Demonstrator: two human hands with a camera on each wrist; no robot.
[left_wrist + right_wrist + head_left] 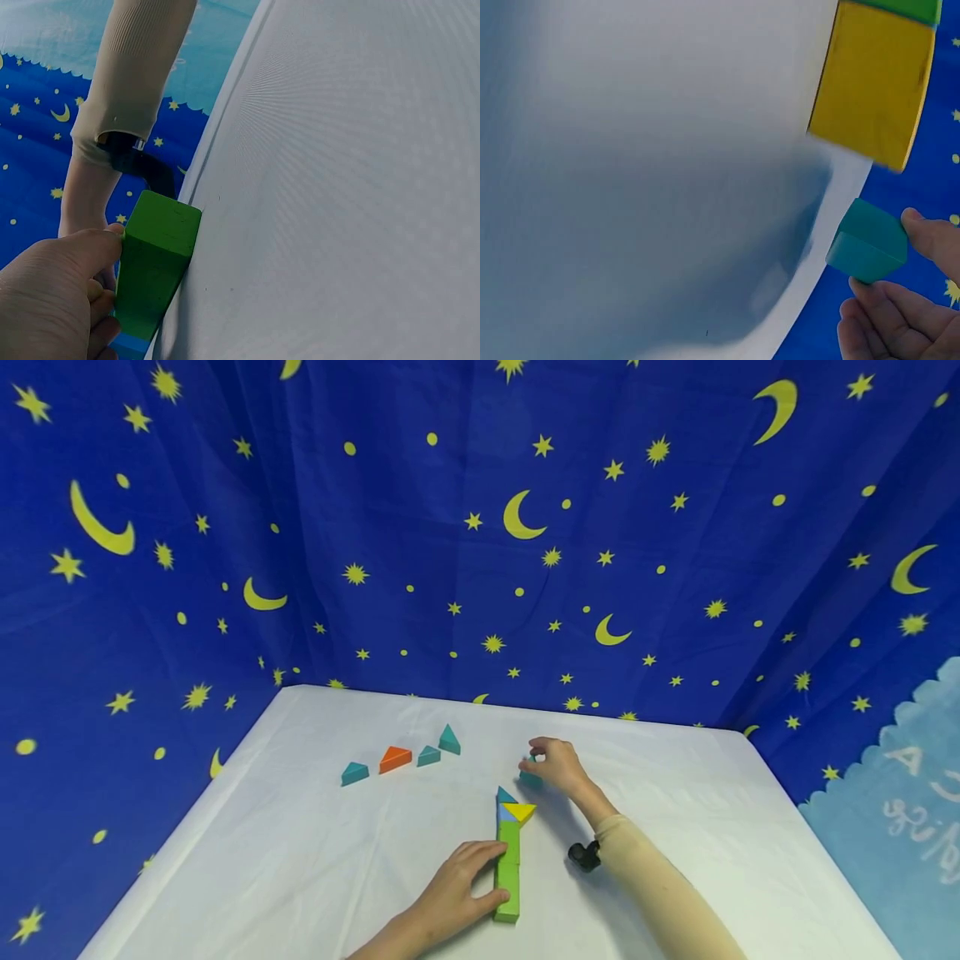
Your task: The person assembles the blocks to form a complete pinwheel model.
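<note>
A long green block lies on the white table, with a yellow triangle and a teal triangle at its far end. My left hand grips the green block from its left side, thumb at the near end. My right hand pinches a small teal block just beyond and right of the row; the right wrist view shows this teal block between my fingertips near the yellow piece.
Four loose pieces lie in a row at the far left of the table: teal, orange, teal and an upright teal triangle. A starry blue curtain surrounds the table. A black wrist camera sits on my right forearm.
</note>
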